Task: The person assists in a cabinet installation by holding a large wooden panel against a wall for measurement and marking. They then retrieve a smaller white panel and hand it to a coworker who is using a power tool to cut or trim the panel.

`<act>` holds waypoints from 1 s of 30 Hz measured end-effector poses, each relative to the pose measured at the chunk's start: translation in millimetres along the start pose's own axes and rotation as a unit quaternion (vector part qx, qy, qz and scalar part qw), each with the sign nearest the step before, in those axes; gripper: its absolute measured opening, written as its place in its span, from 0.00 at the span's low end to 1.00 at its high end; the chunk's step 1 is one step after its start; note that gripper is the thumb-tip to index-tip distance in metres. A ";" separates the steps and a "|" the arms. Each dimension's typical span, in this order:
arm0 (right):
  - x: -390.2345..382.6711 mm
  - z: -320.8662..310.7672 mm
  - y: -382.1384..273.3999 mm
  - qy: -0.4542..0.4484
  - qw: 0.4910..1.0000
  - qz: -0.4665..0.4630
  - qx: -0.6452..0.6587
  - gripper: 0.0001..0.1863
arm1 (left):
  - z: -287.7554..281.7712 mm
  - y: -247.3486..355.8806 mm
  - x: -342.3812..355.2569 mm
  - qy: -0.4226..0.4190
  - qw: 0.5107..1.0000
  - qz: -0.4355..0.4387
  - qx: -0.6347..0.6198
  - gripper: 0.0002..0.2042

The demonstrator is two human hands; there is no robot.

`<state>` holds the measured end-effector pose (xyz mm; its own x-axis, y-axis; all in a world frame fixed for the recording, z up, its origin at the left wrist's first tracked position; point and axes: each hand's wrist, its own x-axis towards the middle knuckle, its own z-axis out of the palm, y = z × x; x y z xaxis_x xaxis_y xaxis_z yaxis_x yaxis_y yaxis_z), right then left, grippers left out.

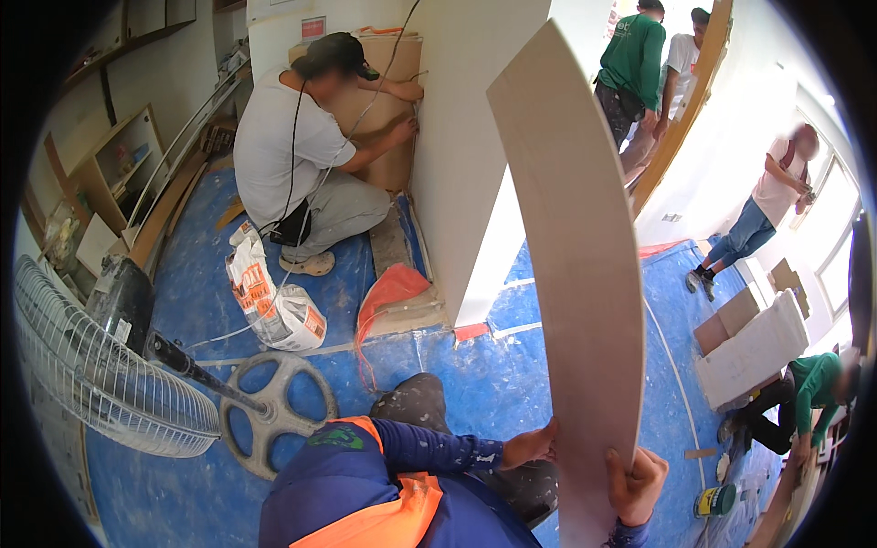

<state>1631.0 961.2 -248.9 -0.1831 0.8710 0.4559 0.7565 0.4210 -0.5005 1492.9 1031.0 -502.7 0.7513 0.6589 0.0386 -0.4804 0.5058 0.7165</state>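
Note:
A long, narrow wooden board (585, 247) stands upright before me, pale brown and smooth, its top end cut at a slant. My left hand (533, 445) holds its left edge low down, with part of the fingers hidden behind it. On the opposite edge my right hand (637, 484) grips the board, thumb across the front face and fingers wrapped round the side. Both of my arms wear dark blue sleeves, the left one spotted with pale marks. The board's lower end runs out of the picture.
A pedestal fan (119, 365) leans at the left beside its round base (274, 402). A white and orange sack (269, 297) sits on the blue floor sheet (484, 393). One person (292, 137) crouches by the wall; others work at the right, near a white box (754, 356) and a tub (715, 500).

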 end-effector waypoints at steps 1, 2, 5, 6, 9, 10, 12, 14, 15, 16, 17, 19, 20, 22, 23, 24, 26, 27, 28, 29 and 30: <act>0.3 5.3 0.7 -0.008 1.000 -0.004 -0.005 0.13 | -4.7 -1.0 -3.4 0.005 1.000 -0.005 -0.003 0.43; 1.1 9.5 0.0 -0.016 1.000 -0.003 -0.008 0.14 | -9.0 -2.3 -7.6 0.011 1.000 -0.009 -0.007 0.44; 4.2 22.9 -3.2 -0.033 0.999 0.002 -0.012 0.15 | -11.1 5.9 -24.5 0.022 1.000 -0.021 -0.006 0.45; 6.1 28.5 -4.5 -0.033 0.999 0.005 -0.010 0.16 | -10.5 9.5 -28.5 0.025 0.999 -0.025 -0.004 0.46; 18.5 46.6 -17.0 -0.037 0.999 0.005 0.000 0.18 | -17.2 11.7 -33.6 0.034 0.999 -0.017 -0.024 0.47; 21.9 50.5 -19.4 -0.035 0.999 0.005 0.001 0.18 | -19.5 12.6 -34.5 0.040 0.998 -0.023 -0.036 0.47; 27.8 59.0 -12.0 -0.052 0.998 -0.005 -0.026 0.19 | -24.0 13.9 -38.5 0.053 0.996 -0.036 -0.059 0.46; 32.5 64.5 -5.8 -0.063 0.997 -0.011 -0.040 0.20 | -26.0 18.3 -43.8 0.027 0.995 -0.032 -0.095 0.45; 36.5 66.1 -4.8 -0.067 0.997 -0.015 -0.041 0.20 | -26.8 20.1 -45.6 0.014 0.993 -0.030 -0.114 0.44; 38.6 69.6 -4.4 -0.071 0.996 -0.016 -0.042 0.21 | -28.1 17.7 -49.0 0.022 0.995 -0.030 -0.091 0.43; 39.7 73.3 -4.0 -0.082 0.996 -0.013 -0.046 0.21 | -29.4 13.4 -52.1 0.029 0.997 -0.030 -0.068 0.42; 41.9 80.0 -4.0 -0.104 0.993 -0.008 -0.054 0.22 | -37.9 0.0 -54.7 0.036 0.997 -0.033 -0.064 0.40; 42.9 83.8 -4.5 -0.113 0.992 -0.010 -0.060 0.22 | -48.4 -8.2 -53.1 0.035 0.995 -0.036 -0.083 0.40; 44.5 93.0 -7.6 -0.131 0.989 -0.012 -0.071 0.22 | -56.0 -17.9 -51.5 0.041 0.991 -0.032 -0.123 0.39; 46.8 97.6 -10.6 -0.133 0.988 -0.015 -0.073 0.21 | -56.2 -17.4 -52.3 0.047 0.988 -0.025 -0.143 0.38; 49.7 102.4 -14.5 -0.135 0.988 -0.019 -0.075 0.21 | -56.3 -16.8 -53.1 0.054 0.985 -0.019 -0.163 0.37; 51.9 107.7 -16.7 -0.141 0.986 -0.026 -0.080 0.20 | -53.5 -10.0 -56.3 0.089 0.978 -0.021 -0.187 0.37; 52.0 108.9 -16.4 -0.145 0.985 -0.027 -0.085 0.20 | -51.6 -6.7 -57.4 0.107 0.974 -0.021 -0.200 0.38; 52.9 110.4 -16.8 -0.150 0.984 -0.029 -0.088 0.19 | -49.1 -1.1 -59.5 0.113 0.973 -0.023 -0.201 0.38; 50.9 107.7 -16.1 -0.168 0.980 -0.029 -0.103 0.19 | -46.1 4.7 -61.2 0.119 0.972 -0.024 -0.203 0.39; 44.8 100.1 -14.0 -0.185 0.975 -0.030 -0.118 0.19 | -45.8 9.0 -62.5 0.125 0.971 -0.026 -0.204 0.40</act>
<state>1549.3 1019.7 -295.1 -0.4120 0.8971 0.1597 0.8531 0.4413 -0.2783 1420.9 1019.8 -530.5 0.6700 0.7158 -0.1969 -0.6228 0.6863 0.3756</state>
